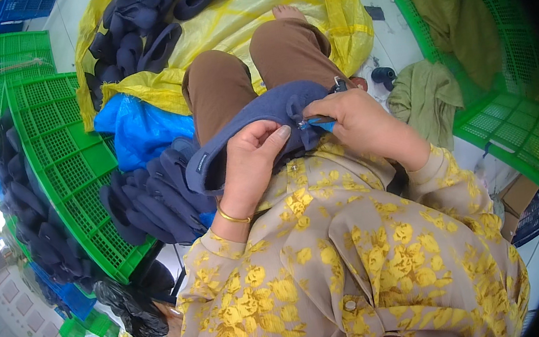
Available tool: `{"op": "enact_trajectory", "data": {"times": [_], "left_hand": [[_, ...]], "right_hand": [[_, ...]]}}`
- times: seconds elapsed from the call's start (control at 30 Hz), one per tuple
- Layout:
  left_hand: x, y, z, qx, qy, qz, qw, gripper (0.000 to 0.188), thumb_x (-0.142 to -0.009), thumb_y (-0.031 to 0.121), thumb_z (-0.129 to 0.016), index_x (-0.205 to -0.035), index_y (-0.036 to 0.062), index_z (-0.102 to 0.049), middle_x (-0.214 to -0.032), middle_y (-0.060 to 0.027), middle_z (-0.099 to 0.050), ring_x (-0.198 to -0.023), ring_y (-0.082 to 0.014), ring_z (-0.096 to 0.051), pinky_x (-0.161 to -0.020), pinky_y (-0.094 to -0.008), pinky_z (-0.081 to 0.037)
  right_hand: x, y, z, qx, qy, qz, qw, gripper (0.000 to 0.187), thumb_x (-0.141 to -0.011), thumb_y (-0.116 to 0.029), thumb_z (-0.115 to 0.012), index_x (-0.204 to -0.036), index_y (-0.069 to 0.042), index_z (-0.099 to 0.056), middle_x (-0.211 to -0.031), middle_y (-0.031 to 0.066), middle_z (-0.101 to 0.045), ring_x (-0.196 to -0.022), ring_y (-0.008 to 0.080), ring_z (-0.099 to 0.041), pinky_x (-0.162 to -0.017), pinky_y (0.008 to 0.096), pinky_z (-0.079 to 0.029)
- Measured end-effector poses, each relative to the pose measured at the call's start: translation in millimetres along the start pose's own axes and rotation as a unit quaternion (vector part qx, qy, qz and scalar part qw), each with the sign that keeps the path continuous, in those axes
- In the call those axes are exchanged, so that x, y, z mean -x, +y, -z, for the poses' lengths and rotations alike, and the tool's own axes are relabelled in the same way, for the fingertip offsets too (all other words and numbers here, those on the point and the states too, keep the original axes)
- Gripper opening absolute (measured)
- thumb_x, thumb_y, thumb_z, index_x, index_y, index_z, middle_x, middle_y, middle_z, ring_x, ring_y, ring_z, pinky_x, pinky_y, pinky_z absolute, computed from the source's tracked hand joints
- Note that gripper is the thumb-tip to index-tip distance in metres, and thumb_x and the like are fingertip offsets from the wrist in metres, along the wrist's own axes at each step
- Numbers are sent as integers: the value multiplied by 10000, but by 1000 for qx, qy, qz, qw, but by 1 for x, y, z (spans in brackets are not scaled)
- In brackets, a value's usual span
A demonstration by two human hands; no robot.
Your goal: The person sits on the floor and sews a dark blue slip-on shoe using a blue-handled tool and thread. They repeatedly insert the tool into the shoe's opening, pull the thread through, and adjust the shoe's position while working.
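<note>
Fingers of left hand [254,160] nearly closed, pinching one navy shoe [245,115] across the lap; right hand [359,118] curled round one blue-handled tool [324,124] touching it. One yellow sheet [229,29]: heaped shoes [138,18], overlapping, uncountable. Right-side green crate [508,124]: one olive cloth [454,11] against its mesh.

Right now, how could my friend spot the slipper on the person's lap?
Find the big yellow sheet, then the brown trousers. Across them lies the navy slipper; unlike the other slippers, piled or stacked nearby, it's held in the left hand.
</note>
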State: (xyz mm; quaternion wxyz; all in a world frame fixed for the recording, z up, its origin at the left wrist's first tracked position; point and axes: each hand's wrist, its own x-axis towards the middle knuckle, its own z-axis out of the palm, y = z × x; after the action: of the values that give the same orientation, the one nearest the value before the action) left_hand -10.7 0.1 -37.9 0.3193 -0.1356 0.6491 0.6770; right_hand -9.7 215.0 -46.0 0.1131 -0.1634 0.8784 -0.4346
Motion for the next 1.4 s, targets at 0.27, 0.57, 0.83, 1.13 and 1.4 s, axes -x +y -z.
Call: {"op": "enact_trajectory", "data": {"times": [0.27, 0.57, 0.83, 1.13, 1.4], "left_hand": [[-5, -6, 8, 19, -36, 16, 999, 95, -930, 100, -652, -923, 8, -675, -799, 13, -635, -714, -47, -540, -665, -188, -427], [-17, -11, 3, 102, -81, 28, 991, 145, -940, 54, -600, -1016, -31, -689, -910, 0, -683, -775, -43, -579, -713, -196, -468], [-21, -17, 5, 67, -59, 36, 995, 120, -932, 91, -624, -914, -2, -698, -792, 41, -632, -685, -24, -514, -617, -183, -404], [-16, -21, 7, 51, -46, 27, 997, 143, -929, 154, -644, -837, 57, -692, -741, 77, -594, -659, -17, -478, -596, -194, -384], [-24, -32, 12, 66, -81, 8, 994, 135, -939, 131, -639, -951, 17, -712, -860, 46, -662, -734, -28, -555, -679, -203, -463]], "right_hand": [[-4, 5, 10, -78, -44, 13, 996, 207, -841, -22, -597, -1020, -65, -693, -904, 173, -684, -824, 353, -665, -709, 388, -516], [-6, 9, 5, -133, -58, -13, 989, 163, -843, -21, -621, -990, -48, -685, -865, 174, -665, -759, 329, -649, -678, 356, -507], [-9, 2, 6, -52, -24, -16, 998, 155, -849, -67, -633, -1000, -36, -625, -818, 185, -665, -780, 360, -661, -671, 428, -502], [-10, -25, -15, 87, 48, -85, 991, 243, -794, -177, -674, -970, -55, -560, -786, 201, -665, -724, 411, -645, -653, 520, -492], [-15, -37, -21, 65, 67, -97, 991, 473, -766, -133, -664, -1172, -71, -430, -821, 238, -648, -740, 468, -630, -658, 558, -479]]}}
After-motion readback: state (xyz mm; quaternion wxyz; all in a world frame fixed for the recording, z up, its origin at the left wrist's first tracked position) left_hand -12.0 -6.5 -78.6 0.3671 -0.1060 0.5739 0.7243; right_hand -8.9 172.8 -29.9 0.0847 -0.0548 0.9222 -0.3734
